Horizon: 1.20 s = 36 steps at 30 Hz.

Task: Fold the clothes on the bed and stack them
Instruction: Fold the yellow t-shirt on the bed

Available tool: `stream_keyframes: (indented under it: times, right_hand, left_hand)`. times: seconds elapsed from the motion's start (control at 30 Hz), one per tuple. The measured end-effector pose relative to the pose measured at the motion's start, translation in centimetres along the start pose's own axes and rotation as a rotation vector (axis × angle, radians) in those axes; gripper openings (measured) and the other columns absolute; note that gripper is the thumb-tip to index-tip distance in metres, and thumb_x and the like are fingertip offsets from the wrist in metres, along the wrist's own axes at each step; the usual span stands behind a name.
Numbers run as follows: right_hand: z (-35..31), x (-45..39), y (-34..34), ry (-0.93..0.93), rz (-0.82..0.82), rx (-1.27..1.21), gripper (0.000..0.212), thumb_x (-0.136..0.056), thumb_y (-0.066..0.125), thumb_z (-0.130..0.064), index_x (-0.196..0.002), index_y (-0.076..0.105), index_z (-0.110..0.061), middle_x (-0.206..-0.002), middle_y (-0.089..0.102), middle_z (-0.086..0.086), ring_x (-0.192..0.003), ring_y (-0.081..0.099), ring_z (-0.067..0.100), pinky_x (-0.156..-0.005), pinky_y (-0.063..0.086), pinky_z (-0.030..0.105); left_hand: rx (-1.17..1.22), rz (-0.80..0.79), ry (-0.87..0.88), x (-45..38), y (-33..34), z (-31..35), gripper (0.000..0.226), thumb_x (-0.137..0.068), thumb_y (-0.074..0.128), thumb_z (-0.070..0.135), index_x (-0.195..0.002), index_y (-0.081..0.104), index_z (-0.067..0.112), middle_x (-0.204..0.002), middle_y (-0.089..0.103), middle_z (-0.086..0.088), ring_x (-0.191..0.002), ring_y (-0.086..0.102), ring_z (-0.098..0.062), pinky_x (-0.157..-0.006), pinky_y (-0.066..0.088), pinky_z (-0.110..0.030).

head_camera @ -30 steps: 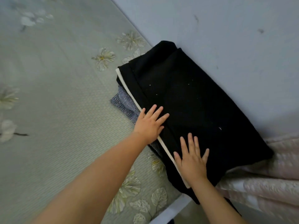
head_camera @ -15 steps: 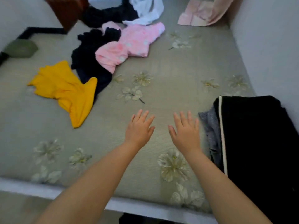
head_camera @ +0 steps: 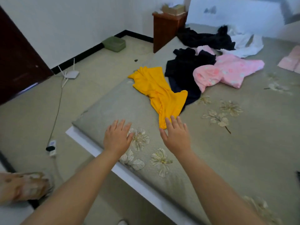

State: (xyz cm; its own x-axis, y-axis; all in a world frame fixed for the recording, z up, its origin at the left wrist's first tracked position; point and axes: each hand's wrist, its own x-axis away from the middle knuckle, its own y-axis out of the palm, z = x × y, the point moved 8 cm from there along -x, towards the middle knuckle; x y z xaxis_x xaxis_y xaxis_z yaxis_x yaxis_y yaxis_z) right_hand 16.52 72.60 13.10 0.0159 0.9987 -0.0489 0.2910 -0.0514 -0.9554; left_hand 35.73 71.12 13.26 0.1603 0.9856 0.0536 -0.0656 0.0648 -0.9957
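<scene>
Two flat hands (head_camera: 116, 138) (head_camera: 176, 137) beside yellow garment (head_camera: 159, 91)

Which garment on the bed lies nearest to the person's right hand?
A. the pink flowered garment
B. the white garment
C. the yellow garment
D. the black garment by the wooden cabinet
C. The fingers of the right hand reach the lower tip of the yellow garment, while the pink, white and black clothes all lie farther up the bed.
</scene>
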Motion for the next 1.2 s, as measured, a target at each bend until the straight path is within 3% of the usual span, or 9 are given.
stream_keyframes:
  times: [0.17, 0.33, 0.47, 0.67, 0.9, 0.97, 1.07, 1.1, 1.2]
  right_hand:
    - [-5.3, -3.4, 4.3, 0.055, -0.056, 0.019, 0.056, -0.096, 0.034, -0.044, -0.142, 0.031, -0.013, -0.151, 0.025, 0.009, -0.142, 0.014, 0.025, -0.112, 0.015, 0.038]
    - [-3.7, -6.5, 7.5, 0.184, -0.087, 0.064, 0.054, -0.096, 0.034, -0.042, -0.141, 0.033, -0.012, -0.149, 0.030, 0.008, -0.141, 0.018, 0.024, -0.112, 0.018, 0.036]
    - [-0.3, -9.3, 10.3, 0.304, -0.094, 0.071, 0.050, -0.096, 0.038, -0.038, -0.136, 0.041, -0.007, -0.144, 0.038, 0.012, -0.136, 0.029, 0.024, -0.109, 0.024, 0.036]
    - [3.4, -14.3, 17.6, 0.457, -0.183, 0.035, 0.038, -0.094, 0.044, -0.032, -0.114, 0.055, -0.001, -0.120, 0.056, 0.015, -0.112, 0.048, 0.028, -0.087, 0.037, 0.035]
    - [7.7, -17.6, 24.8, 0.690, -0.239, 0.080, 0.055, -0.090, 0.052, -0.033, -0.135, 0.037, -0.008, -0.139, 0.037, 0.017, -0.125, 0.035, 0.033, -0.100, 0.029, 0.042]
    - [9.3, -17.1, 25.1, 0.813, -0.173, 0.090, 0.045, -0.089, 0.054, -0.031, -0.126, 0.047, -0.006, -0.127, 0.045, 0.019, -0.117, 0.039, 0.034, -0.092, 0.031, 0.041]
    - [10.5, -16.7, 25.2, 0.791, -0.051, 0.038, 0.024, -0.091, 0.050, -0.016, -0.101, 0.062, 0.002, -0.103, 0.056, 0.024, -0.101, 0.049, 0.036, -0.077, 0.031, 0.038]
    - [10.4, -16.5, 25.1, 0.744, -0.029, -0.010, 0.022, -0.090, 0.050, -0.011, -0.095, 0.064, 0.005, -0.096, 0.058, 0.026, -0.095, 0.051, 0.038, -0.073, 0.031, 0.039]
    - [9.3, -14.4, 25.4, 0.614, -0.108, -0.147, 0.018, -0.090, 0.048, -0.002, -0.087, 0.061, 0.010, -0.089, 0.059, 0.028, -0.086, 0.053, 0.039, -0.071, 0.032, 0.040]
  left_hand:
    - [-0.032, -0.066, -0.031, -2.0, 0.3, -10.1, 0.049, -0.097, 0.031, 0.038, -0.143, 0.027, 0.020, -0.151, 0.024, -0.003, -0.141, 0.014, -0.023, -0.112, 0.017, -0.036]
    - [-0.026, -0.073, -0.001, -6.7, 2.0, -14.2, 0.047, -0.098, 0.030, 0.035, -0.142, 0.029, 0.020, -0.150, 0.029, -0.004, -0.140, 0.017, -0.024, -0.111, 0.017, -0.036]
    - [-0.031, -0.136, 0.076, -11.2, 5.7, -13.9, 0.048, -0.098, 0.029, 0.035, -0.143, 0.028, 0.019, -0.151, 0.026, -0.004, -0.140, 0.016, -0.023, -0.114, 0.016, -0.037]
    - [-0.017, -0.212, 0.189, -19.1, 11.9, -12.8, 0.047, -0.097, 0.034, 0.034, -0.142, 0.031, 0.020, -0.150, 0.028, -0.004, -0.140, 0.019, -0.022, -0.112, 0.016, -0.034]
    - [0.027, -0.359, 0.355, -23.3, 21.6, -10.9, 0.050, -0.097, 0.032, 0.038, -0.144, 0.024, 0.022, -0.153, 0.018, -0.002, -0.142, 0.007, -0.019, -0.113, 0.010, -0.032]
    - [0.052, -0.403, 0.423, -23.2, 24.2, -9.1, 0.052, -0.097, 0.031, 0.040, -0.145, 0.022, 0.023, -0.155, 0.010, -0.003, -0.143, 0.002, -0.019, -0.114, 0.005, -0.032]
    - [0.066, -0.451, 0.430, -22.9, 27.5, -7.5, 0.061, -0.091, 0.014, 0.051, -0.145, 0.014, 0.022, -0.153, -0.001, -0.003, -0.141, -0.008, -0.021, -0.113, -0.005, -0.034]
    - [0.055, -0.441, 0.439, -22.8, 27.9, -7.3, 0.065, -0.087, 0.009, 0.051, -0.144, 0.015, 0.019, -0.151, 0.001, -0.006, -0.140, -0.005, -0.024, -0.112, -0.003, -0.037]
    - [0.074, -0.352, 0.516, -22.3, 27.2, -6.3, 0.060, -0.084, 0.028, 0.037, -0.128, 0.050, 0.002, -0.136, 0.043, -0.024, -0.125, 0.040, -0.043, -0.100, 0.026, -0.058]
